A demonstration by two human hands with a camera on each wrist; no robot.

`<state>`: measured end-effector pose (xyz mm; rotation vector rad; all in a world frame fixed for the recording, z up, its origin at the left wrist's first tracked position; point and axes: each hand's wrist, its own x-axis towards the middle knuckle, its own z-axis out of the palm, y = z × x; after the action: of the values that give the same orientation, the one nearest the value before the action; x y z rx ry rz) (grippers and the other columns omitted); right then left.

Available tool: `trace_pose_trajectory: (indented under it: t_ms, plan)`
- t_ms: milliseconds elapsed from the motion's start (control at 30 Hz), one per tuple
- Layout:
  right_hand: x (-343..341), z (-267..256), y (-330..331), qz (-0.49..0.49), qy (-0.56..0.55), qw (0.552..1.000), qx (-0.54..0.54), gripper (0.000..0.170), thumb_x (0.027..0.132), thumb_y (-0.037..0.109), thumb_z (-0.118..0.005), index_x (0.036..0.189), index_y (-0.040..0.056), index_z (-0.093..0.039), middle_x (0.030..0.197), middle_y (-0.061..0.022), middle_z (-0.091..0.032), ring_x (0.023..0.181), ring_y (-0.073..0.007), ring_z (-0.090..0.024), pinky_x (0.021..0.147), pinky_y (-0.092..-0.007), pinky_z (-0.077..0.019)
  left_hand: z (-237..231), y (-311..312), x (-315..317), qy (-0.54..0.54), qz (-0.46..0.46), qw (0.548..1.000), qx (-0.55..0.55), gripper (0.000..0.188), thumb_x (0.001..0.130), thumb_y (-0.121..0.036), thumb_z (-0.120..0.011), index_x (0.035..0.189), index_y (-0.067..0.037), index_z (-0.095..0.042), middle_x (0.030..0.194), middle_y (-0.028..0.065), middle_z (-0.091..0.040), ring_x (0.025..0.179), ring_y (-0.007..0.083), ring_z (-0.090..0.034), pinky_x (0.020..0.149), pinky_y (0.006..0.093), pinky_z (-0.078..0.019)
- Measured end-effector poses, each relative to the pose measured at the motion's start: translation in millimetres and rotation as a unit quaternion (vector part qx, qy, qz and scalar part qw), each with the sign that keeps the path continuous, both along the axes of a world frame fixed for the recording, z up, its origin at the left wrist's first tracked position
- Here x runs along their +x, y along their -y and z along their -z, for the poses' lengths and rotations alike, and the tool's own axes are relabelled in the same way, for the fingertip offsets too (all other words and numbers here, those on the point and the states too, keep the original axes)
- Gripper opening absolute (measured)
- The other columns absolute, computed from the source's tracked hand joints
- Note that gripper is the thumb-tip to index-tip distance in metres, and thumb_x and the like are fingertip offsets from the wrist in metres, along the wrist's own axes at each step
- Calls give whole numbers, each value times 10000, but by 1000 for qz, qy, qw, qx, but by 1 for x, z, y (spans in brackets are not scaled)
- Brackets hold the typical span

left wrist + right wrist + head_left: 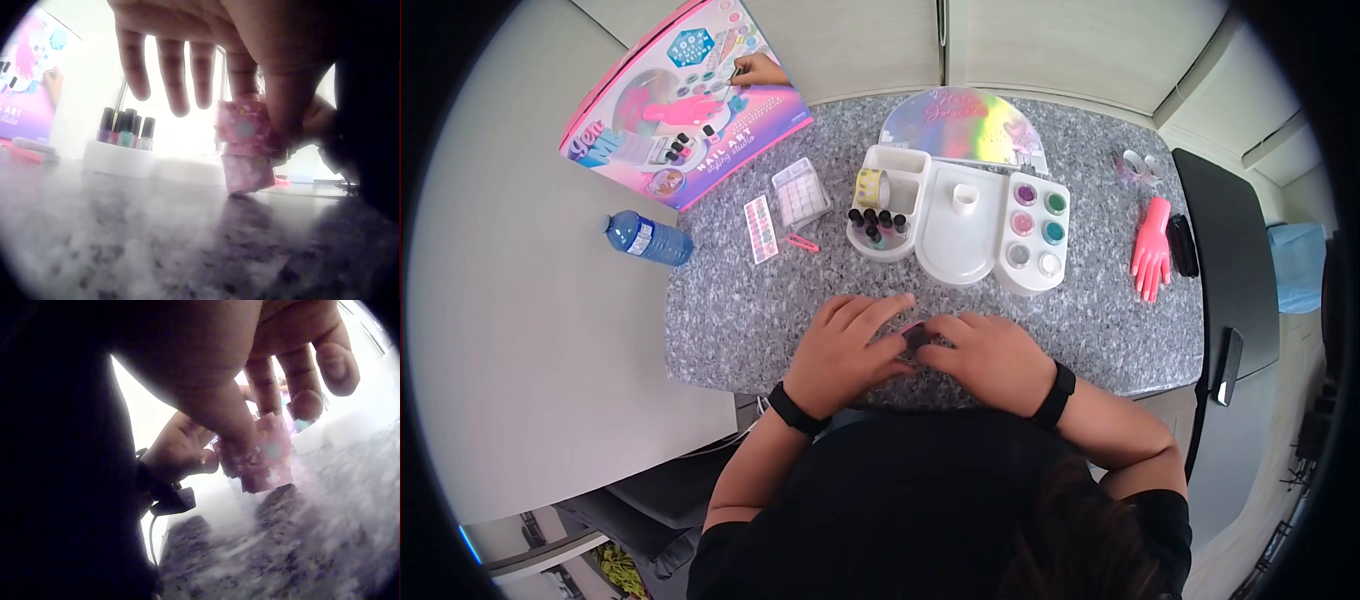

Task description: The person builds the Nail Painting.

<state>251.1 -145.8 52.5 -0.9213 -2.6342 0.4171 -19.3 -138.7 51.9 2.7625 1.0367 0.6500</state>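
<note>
A small pink patterned band or roll (247,128) (269,450) stands on the speckled tabletop near its front edge, pinched between both hands. My left hand (843,350) grips its left side with thumb and index finger, the other fingers spread and hanging free in the left wrist view. My right hand (992,362) pinches the right side, its thumb against the pink surface in the right wrist view. From above, the fingers hide most of the piece, and a dark part (915,340) shows between them.
Behind the hands stands a white tray set (960,262) with nail polish bottles (878,222) and glitter pots (1023,222). To the left are a sticker sheet (761,229), clear case (802,193), bottle (648,238) and box (690,110); a pink model hand (1152,250) lies right.
</note>
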Motion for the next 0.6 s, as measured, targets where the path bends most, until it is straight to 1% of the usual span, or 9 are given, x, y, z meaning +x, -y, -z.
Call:
trace_pose_trajectory:
  t_ms: [100, 167, 267, 400, 467, 500, 533, 567, 600]
  plan:
    - [0, 1, -1, 1, -1, 1000, 4, 199, 958, 167, -675, 1151, 192, -721, 1202, -43, -659, 1046, -264, -721, 846, -424, -627, 2, 0, -1, 1, -9, 1000, -8, 353, 807, -363, -926, 988, -139, -722, 1538, 69, -665, 1260, 304, -678, 1099, 504, -520]
    - [1, 3, -1, 9, 7, 1000, -15, 302, 925, 114, -696, 1213, 198, -735, 1309, -43, -671, 1046, -277, -722, 871, -426, -617, 3, -1, -2, 0, -15, 1000, -15, 358, 813, -362, -925, 1009, -142, -723, 1546, 71, -661, 1268, 309, -676, 1103, 508, -516]
    - [1, 3, -1, 12, -2, 1000, -12, 323, 920, 102, -695, 1227, 192, -736, 1313, -56, -674, 1030, -284, -728, 875, -427, -616, 5, -2, -3, 9, -29, 999, -26, 368, 822, -348, -927, 1057, -149, -726, 1555, 73, -658, 1287, 318, -674, 1108, 514, -509]
    - [-1, 5, -2, 19, -2, 1000, -6, 267, 967, 147, -665, 1220, 194, -736, 1301, -47, -666, 1065, -268, -729, 860, -426, -635, 4, -3, -5, 23, -31, 998, -55, 386, 828, -332, -930, 1104, -155, -726, 1523, 60, -681, 1292, 323, -678, 1110, 508, -506]
    - [1, 7, -1, 31, -30, 998, -40, 310, 981, 130, -648, 1269, 198, -741, 1411, -40, -667, 1134, -289, -746, 897, -420, -644, 6, -4, -6, 32, -26, 997, -67, 390, 830, -328, -930, 1113, -153, -727, 1500, 54, -696, 1282, 319, -684, 1109, 502, -507]
    - [4, 7, -2, 36, -24, 998, -39, 310, 981, 130, -648, 1269, 198, -741, 1411, -40, -667, 1134, -289, -746, 897, -420, -644, 9, -4, -8, 30, -30, 995, -94, 403, 839, -334, -926, 1137, -149, -727, 1466, 51, -717, 1265, 315, -694, 1106, 495, -508]
    - [8, 7, -3, 28, -50, 998, -37, 376, 956, 82, -670, 1315, 181, -722, 1460, -47, -674, 1167, -299, -750, 916, -422, -646, 12, -5, -7, 30, -28, 992, -120, 417, 847, -340, -921, 1160, -144, -726, 1433, 47, -737, 1248, 312, -704, 1104, 488, -509]
    - [16, 4, -5, 21, -76, 996, -34, 451, 930, 34, -692, 1362, 164, -702, 1509, -54, -682, 1200, -308, -754, 935, -424, -648, 14, -5, -6, 39, -16, 992, -120, 417, 847, -340, -921, 1160, -144, -726, 1433, 47, -737, 1248, 312, -704, 1104, 488, -509]
    - [27, -4, -8, 32, -67, 997, -32, 451, 930, 34, -692, 1362, 164, -702, 1509, -54, -682, 1200, -308, -754, 935, -424, -648, 17, -5, -7, 32, -20, 993, -113, 433, 856, -350, -916, 1184, -140, -725, 1414, 48, -749, 1232, 310, -712, 1100, 485, -511]
